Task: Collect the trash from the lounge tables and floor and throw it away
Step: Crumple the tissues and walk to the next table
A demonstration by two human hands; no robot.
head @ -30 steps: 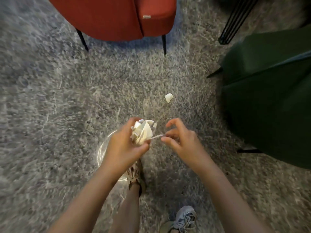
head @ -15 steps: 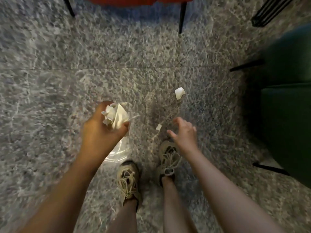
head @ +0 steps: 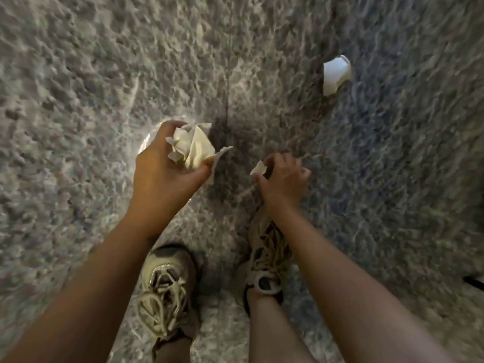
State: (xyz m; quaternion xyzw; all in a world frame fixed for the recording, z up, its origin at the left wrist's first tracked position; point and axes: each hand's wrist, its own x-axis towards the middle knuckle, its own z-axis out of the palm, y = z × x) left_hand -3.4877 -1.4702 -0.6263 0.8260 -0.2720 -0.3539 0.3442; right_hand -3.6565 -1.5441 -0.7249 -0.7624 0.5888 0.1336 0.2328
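Sensibly, your left hand (head: 167, 176) curls round the crumpled white paper wad (head: 192, 149), leaving your right hand (head: 284, 180) free, pinching a small white scrap (head: 258, 168).

The carpet (head: 78, 100) is mottled grey. The crumpled paper wad (head: 192, 150) is cream, the paper scrap (head: 258, 168) white, the sneakers (head: 167, 289) beige.

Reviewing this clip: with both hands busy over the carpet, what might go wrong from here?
The left hand grips a bulky paper wad with a loose flap sticking out; bits may drop. The right hand only pinches the small scrap, which may slip. The white piece farther off on the carpet might be overlooked.
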